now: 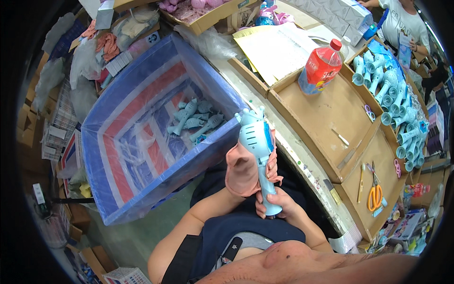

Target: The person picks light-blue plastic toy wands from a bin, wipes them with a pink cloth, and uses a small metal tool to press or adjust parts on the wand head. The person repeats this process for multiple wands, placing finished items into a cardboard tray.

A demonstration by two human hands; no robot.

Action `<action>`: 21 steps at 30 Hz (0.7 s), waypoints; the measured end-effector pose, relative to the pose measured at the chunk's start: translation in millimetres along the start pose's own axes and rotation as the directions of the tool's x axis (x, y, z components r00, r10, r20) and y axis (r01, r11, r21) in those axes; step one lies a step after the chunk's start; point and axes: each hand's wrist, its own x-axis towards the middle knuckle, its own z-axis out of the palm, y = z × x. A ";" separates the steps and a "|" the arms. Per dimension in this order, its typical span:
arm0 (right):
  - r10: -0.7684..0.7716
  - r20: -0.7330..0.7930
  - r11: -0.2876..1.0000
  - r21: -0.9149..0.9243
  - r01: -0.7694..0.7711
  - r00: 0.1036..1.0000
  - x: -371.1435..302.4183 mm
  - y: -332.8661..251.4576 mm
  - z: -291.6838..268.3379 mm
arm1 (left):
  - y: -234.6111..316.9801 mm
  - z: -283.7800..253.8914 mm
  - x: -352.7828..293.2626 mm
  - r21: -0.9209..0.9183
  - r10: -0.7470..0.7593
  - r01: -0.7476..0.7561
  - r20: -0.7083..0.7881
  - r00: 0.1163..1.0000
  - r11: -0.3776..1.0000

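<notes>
Upright in front of my body is a light-blue plastic toy wand (255, 139). It has a rounded, slotted head with small knobs on top, a shiny blue part on one side and a handle flaring at the bottom. My left hand (242, 171), in a salmon-pink glove, is closed around it just below the head. My bare right hand (282, 202) grips the lower handle. Several similar light-blue toys (189, 116) lie inside a big blue, white and red bin (113, 184) left of my hands, lined with clear plastic.
The workbench (302, 165) runs along my right. Cardboard trays (307, 123) on it hold a red-capped bottle (321, 66), a white pen-like tool (340, 137) and orange scissors (375, 196). Farther right, a box holds many light-blue handled parts (402, 111). Another person (404, 23) stands at the far right.
</notes>
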 end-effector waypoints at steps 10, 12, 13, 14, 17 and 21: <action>-0.339 -0.150 0.457 -0.889 0.023 0.929 -1.7 -16.7 -18.6 | -3.4 -18.3 -14.6 0.759 0.205 -0.264 0.461 0.864 -0.596; -0.507 -0.194 0.499 -0.861 0.102 0.840 -11.4 -39.4 -14.3 | 1.0 -10.6 -9.3 0.743 0.126 -0.320 0.475 0.871 -0.588; -0.659 -0.155 0.524 -0.796 0.302 0.736 -10.4 -51.6 -12.4 | 1.3 -6.2 -5.9 0.789 0.116 -0.352 0.466 0.877 -0.503; -0.802 -0.131 0.496 -0.688 0.529 0.582 -8.6 -63.7 -9.9 | 0.8 -1.7 -3.2 0.832 0.109 -0.375 0.453 0.885 -0.408; -0.814 -0.170 0.543 -0.565 0.621 0.556 1.6 -85.8 2.9 | -4.0 10.9 -2.7 0.882 0.066 -0.416 0.439 0.896 -0.220; -0.814 -0.228 0.548 -0.605 0.577 0.534 4.8 -105.9 13.4 | -12.8 22.3 -16.7 0.875 0.009 -0.456 0.463 0.886 -0.164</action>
